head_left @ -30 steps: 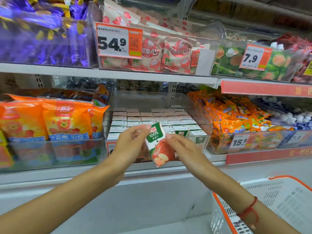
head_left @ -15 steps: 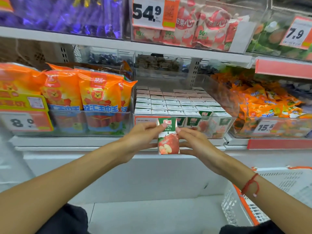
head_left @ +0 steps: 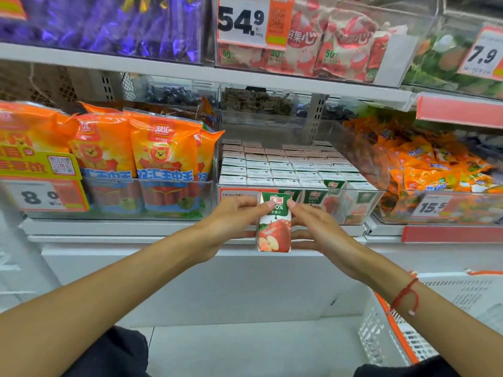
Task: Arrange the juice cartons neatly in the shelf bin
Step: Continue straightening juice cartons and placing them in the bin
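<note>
A small apple juice carton (head_left: 274, 224), green on top with a red apple below, is upright in front of the shelf edge. My left hand (head_left: 231, 221) pinches its left side and my right hand (head_left: 318, 227) pinches its right side, thumbs near the top. Right behind it stands the clear shelf bin (head_left: 364, 202), packed with several rows of the same juice cartons (head_left: 285, 170) seen from their white tops. The carton in my hands is outside the bin, below its front wall.
Orange sausage bags (head_left: 163, 148) fill the bin to the left, orange snack packs (head_left: 435, 170) the bin to the right. Another shelf (head_left: 190, 72) runs close overhead. A white basket with orange rim (head_left: 394, 330) stands at lower right on the floor.
The carton has gone from tilted to upright between both hands and sits lower against the shelf front. The view has dropped and shifted, so the bin now appears higher.
</note>
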Available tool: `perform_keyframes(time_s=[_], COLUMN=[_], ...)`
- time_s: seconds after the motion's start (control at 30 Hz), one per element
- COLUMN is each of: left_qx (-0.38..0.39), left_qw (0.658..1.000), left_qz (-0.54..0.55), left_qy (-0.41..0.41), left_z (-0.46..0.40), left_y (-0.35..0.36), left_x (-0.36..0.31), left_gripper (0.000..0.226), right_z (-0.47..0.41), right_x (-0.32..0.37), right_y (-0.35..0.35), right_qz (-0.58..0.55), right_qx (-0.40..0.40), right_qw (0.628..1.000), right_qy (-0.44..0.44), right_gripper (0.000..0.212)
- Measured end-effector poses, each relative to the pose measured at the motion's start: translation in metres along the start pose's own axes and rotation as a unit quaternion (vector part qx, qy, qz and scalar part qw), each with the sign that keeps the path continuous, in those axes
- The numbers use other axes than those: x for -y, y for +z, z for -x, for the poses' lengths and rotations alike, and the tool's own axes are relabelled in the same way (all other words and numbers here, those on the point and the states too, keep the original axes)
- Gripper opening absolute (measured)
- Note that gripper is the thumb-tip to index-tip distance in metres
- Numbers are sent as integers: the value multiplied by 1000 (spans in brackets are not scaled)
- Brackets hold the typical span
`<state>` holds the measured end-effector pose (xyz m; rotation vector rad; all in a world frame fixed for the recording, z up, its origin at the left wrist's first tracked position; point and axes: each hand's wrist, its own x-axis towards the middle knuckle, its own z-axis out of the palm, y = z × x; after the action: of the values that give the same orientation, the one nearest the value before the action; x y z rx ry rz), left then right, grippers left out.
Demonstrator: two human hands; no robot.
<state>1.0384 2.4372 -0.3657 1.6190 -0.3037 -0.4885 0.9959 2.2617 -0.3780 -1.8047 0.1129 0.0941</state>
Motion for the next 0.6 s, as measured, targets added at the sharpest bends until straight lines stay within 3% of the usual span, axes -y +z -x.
perform_keyframes(time_s=[0.1,0.2,0.37,0.53,0.6], left_qx=[-10,-18,-50,-41,-57], left_qw=[1000,998,994,995,997], left_qz=[19,50,82,79,24], left_qy=[11,27,58,53,53], left_z=[0,-2,-4,-2,-2], left_y=[0,0,-1,0,-1], left_x=[2,1,-1,0,1], left_gripper=[22,14,15,12,17], right_z=[3,7,8,12,13], right_x=[0,1,1,2,3], right_y=[-8,-15,-16,-14,-11], right_qz=[-26,-34,-42,-36,-29], right_qx=[64,114,92,72,36], right_qw=[998,993,995,996,998], right_qy=[-1,-11,-24,-36,-44], right_gripper=[25,34,51,38,33])
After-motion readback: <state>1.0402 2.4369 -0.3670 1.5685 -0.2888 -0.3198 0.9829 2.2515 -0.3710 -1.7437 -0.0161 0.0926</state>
